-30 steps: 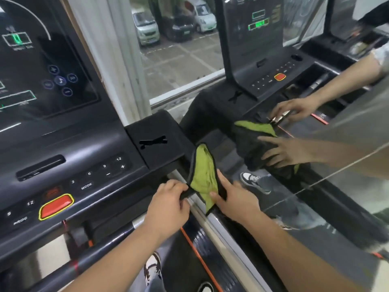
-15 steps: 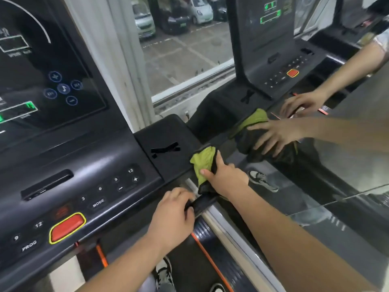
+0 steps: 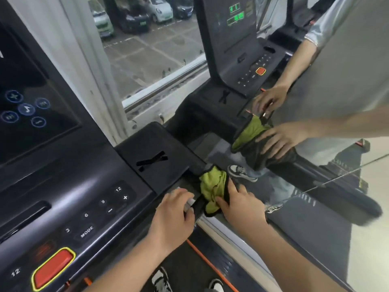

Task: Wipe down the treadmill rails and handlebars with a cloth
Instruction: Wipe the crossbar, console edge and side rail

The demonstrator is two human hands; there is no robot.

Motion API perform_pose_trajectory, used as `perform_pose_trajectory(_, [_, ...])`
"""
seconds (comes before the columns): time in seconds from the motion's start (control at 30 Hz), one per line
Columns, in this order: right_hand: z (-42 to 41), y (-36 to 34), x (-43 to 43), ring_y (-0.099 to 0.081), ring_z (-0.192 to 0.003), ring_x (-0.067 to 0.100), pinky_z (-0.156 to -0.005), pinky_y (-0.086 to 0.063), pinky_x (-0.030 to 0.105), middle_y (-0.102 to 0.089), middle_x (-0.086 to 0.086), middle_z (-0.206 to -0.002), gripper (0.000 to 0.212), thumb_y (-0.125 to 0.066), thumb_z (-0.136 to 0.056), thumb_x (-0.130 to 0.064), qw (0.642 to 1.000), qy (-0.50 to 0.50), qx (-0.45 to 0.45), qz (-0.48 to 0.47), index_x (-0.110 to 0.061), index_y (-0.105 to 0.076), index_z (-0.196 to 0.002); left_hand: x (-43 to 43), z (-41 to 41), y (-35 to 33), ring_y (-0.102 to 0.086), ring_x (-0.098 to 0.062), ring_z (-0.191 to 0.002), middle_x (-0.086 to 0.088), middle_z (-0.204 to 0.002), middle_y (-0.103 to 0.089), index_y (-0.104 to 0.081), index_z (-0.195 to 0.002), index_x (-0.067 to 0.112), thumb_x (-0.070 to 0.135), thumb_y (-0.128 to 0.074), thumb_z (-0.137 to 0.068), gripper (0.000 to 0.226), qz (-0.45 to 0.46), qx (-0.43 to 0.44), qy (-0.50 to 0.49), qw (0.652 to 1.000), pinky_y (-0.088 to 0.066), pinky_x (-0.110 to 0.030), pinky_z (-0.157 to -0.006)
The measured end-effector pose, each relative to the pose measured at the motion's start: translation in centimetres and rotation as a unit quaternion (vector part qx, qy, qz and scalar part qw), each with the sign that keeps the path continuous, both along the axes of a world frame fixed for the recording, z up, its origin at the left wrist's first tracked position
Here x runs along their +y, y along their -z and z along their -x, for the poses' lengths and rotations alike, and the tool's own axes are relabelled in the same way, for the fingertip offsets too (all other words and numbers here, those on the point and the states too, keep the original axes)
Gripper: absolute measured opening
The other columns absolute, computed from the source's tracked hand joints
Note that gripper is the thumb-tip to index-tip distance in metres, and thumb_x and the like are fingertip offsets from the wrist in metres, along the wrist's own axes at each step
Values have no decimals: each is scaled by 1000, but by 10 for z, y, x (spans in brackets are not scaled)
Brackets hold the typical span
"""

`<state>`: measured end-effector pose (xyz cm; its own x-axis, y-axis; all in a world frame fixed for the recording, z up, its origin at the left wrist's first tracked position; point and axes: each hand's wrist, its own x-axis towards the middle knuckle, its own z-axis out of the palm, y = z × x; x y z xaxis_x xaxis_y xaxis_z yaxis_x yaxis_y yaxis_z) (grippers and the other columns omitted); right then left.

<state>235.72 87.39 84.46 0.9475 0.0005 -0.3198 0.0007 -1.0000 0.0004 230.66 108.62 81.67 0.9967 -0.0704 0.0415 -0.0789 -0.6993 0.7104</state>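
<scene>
A green cloth (image 3: pixel 211 187) with a black border lies bunched on the treadmill's right handrail (image 3: pixel 221 234), just where the rail meets the black console wing (image 3: pixel 151 157). My right hand (image 3: pixel 242 205) presses on the cloth from the right, thumb and forefinger lying along its two sides. My left hand (image 3: pixel 174 216) is curled on the rail's inner side and grips the cloth's black edge. The mirror (image 3: pixel 315 186) on the right repeats both hands and the cloth.
The console (image 3: pixel 63 186) with its number keys and a red stop button (image 3: pixel 52 268) fills the left. An orange cord (image 3: pixel 210 264) hangs below the rail, over the belt and my shoes (image 3: pixel 160 281). A window (image 3: pixel 147 49) lies ahead.
A second ago both hands held the cloth up, spread out. It has since come down onto the rail by the console and is now bunched under my right hand.
</scene>
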Motion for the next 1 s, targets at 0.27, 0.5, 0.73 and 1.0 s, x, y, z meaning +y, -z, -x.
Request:
perform_pose_trajectory(0.27, [-53,12,64,-52,-122,43,-91,-53,54,-46,19,-143,89,-31,-93,-80,1000,5,-10,7,-31,-2,-162,16,-1,7,-52,-11,-121,13,-133,-58,-64,-124,24,18,-60,-91,34,6,21,-9,1000,-45,-28,-104])
perform_pose_trajectory(0.5, [-80,11,55,-58,-120,39,-84,-49,44,-51,12,-140,91,-32,-90,-84,996,-76,7,-36,-44,10,-160,18,5,8,-56,-12,-116,11,-128,-59,-65,-125,22,23,-59,-90,36,-2,19,25,999,-50,-30,-100])
perform_pose_trajectory(0.73, [-11,1,-13,-55,-126,32,-89,-52,43,-50,4,-140,75,-28,-97,-75,999,-45,-1,-25,-50,8,-158,14,4,7,-54,-14,-115,12,-126,-57,-63,-122,24,26,-58,-91,32,1,54,34,998,-47,-29,-97])
perform_pose_trajectory(1.0, [-22,7,8,-50,-129,42,-97,-49,51,-44,17,-148,84,-31,-95,-77,998,32,47,0,-38,1,-162,-19,2,-9,-54,-16,-123,3,-131,-59,-61,-133,15,22,-59,-95,38,-3,18,68,998,-44,-22,-99])
